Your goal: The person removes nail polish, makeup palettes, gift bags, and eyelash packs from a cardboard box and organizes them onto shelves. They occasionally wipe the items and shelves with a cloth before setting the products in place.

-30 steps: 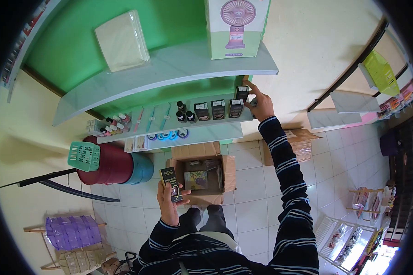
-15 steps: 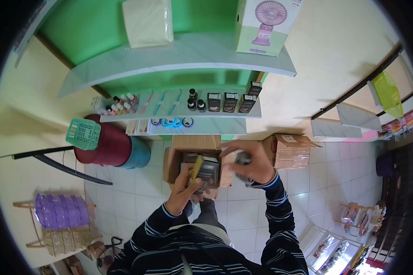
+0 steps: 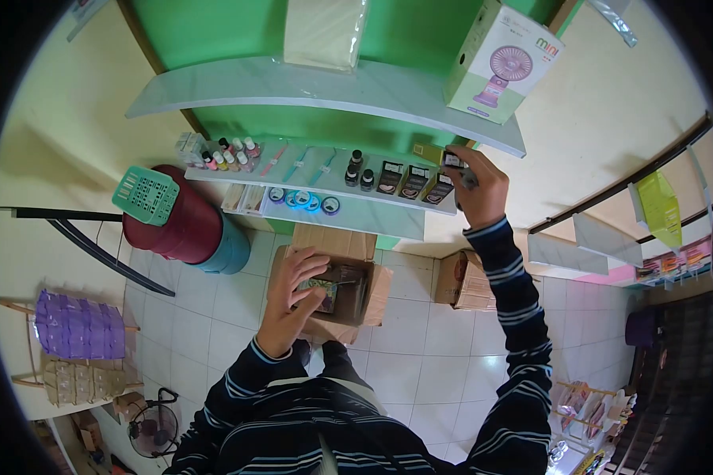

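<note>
My left hand (image 3: 291, 297) hovers over an open cardboard box (image 3: 375, 294), fingers apart and nothing in them. Inside that box lies a small dark package with a greenish print (image 3: 322, 295), partly hidden by my fingers. At the right end of the middle shelf, my right hand (image 3: 483, 186) is closed on a small black box (image 3: 452, 160). Something greyish also shows against that palm, too covered to name. Beside it stand several upright black boxes (image 3: 414, 182) with white labels. A yellowish box (image 3: 428, 152) sits just behind them.
Dark bottles (image 3: 367, 180), brush-like sticks (image 3: 297, 165) and nail polish bottles (image 3: 230, 158) line the middle shelf (image 3: 293, 187). Above is a mini fan box (image 3: 503, 67). Round tins (image 3: 303, 199) sit below. A second carton (image 3: 471, 281) and a red bin (image 3: 170, 229) stand on the floor.
My right hand has risen from beside the carton to the shelf's right end. The yellow item is gone from my left hand, which has opened. A yellowish box now shows on the shelf.
</note>
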Available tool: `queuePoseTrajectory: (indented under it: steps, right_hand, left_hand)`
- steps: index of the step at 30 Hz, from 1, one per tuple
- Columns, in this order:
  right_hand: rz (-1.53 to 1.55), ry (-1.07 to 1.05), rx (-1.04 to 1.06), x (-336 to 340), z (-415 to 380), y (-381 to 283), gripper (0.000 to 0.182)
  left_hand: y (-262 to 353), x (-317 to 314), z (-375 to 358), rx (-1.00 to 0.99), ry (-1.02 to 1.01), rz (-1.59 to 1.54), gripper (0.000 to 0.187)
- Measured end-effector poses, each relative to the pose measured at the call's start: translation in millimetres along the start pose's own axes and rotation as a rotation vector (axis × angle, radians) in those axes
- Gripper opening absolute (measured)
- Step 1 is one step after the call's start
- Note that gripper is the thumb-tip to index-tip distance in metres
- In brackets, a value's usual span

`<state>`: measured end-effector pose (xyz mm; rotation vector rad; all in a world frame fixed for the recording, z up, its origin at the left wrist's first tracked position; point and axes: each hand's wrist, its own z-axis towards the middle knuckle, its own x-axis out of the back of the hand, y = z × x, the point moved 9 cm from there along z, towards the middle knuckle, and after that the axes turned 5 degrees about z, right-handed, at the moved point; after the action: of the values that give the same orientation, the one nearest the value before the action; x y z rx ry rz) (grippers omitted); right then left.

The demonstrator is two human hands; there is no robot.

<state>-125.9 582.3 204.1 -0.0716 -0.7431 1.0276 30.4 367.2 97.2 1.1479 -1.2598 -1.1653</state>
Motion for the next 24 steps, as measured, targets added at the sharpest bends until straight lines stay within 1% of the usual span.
queuePoseTrajectory:
  steps: [1, 3, 4, 5, 7, 9, 11, 12, 15, 16, 19, 21, 24]
  right_hand:
    - [0.002, -0.003, 0.006, -5.9, 1.8, 10.5, 0.031]
    - [-0.177, -0.154, -0.127, -29.3, 3.1, 44.2, 0.030]
    - [-0.190, -0.226, -0.226, -40.1, 3.5, 64.6, 0.031]
    - [-0.188, -0.233, -0.224, -45.1, 8.0, 69.1, 0.031]
    - [-0.285, -0.333, -0.370, -58.3, 10.0, 92.0, 0.033]
    - [-0.263, -0.378, -0.377, -69.2, 12.7, 102.7, 0.035]
    - [-0.285, -0.498, -0.428, -84.3, 8.5, 116.9, 0.036]
    - [-0.308, -0.519, -0.394, -88.9, 8.3, 118.9, 0.038]
    - [-0.338, -0.580, -0.401, -96.1, 6.2, 126.2, 0.039]
    - [-0.316, -0.602, -0.450, -96.3, 3.9, 130.8, 0.039]
    - [-0.342, -0.681, -0.467, -94.8, 6.6, 124.1, 0.039]
    - [-0.352, -0.670, -0.448, -92.6, 7.3, 123.7, 0.040]
    - [-0.278, -0.678, -0.476, -91.8, 5.2, 132.2, 0.040]
  left_hand:
    - [-2.5, 4.2, -3.7, -0.002, 0.006, -0.003, 0.057]
    - [-8.1, 17.4, -11.5, 0.006, 0.080, 0.007, 0.055]
    - [-10.6, 21.7, -13.8, 0.009, 0.086, 0.004, 0.055]
    - [-12.6, 27.2, -16.6, 0.007, 0.112, 0.015, 0.054]
    - [-15.6, 35.0, -21.3, 0.008, 0.140, 0.023, 0.052]
    - [-19.5, 41.9, -25.3, 0.030, 0.177, 0.022, 0.051]
    - [-21.0, 44.9, -27.2, 0.033, 0.187, 0.025, 0.051]
    - [-21.6, 46.2, -28.2, 0.032, 0.193, 0.030, 0.051]
    - [-23.9, 48.1, -30.6, 0.035, 0.199, 0.034, 0.050]
    - [-25.7, 48.6, -31.8, 0.041, 0.204, 0.030, 0.050]
    - [-28.9, 47.9, -32.5, 0.045, 0.204, 0.025, 0.051]
    - [-29.6, 46.3, -32.1, 0.048, 0.191, 0.028, 0.051]
    - [-29.7, 44.4, -31.0, 0.049, 0.182, 0.025, 0.050]
